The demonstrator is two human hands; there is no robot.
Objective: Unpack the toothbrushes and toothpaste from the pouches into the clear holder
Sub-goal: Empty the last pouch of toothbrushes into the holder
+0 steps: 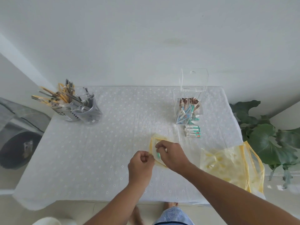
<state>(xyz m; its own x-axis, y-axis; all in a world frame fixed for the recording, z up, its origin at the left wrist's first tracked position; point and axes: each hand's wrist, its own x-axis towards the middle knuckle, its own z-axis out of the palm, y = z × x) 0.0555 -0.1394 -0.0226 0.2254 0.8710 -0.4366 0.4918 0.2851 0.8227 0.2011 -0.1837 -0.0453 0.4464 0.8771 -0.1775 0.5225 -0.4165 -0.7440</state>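
A small clear pouch with yellow trim point(155, 141) lies on the table in front of me, with something green showing inside it. My left hand point(140, 161) pinches its left edge. My right hand point(170, 154) grips the pouch from the right, fingers curled over its middle. The clear holder point(189, 111) stands at the back right with its lid tipped up, holding several toothbrushes and small toothpaste tubes. Three boxed toothpastes point(192, 131) lie flat just in front of the holder.
A heap of empty yellow-trimmed pouches point(230, 164) lies at the table's right edge. A clear cup point(81, 109) crammed with several packed pouches stands at the back left. A leafy plant point(266, 137) sits beyond the right edge. The white tablecloth point(90, 151) covers the table.
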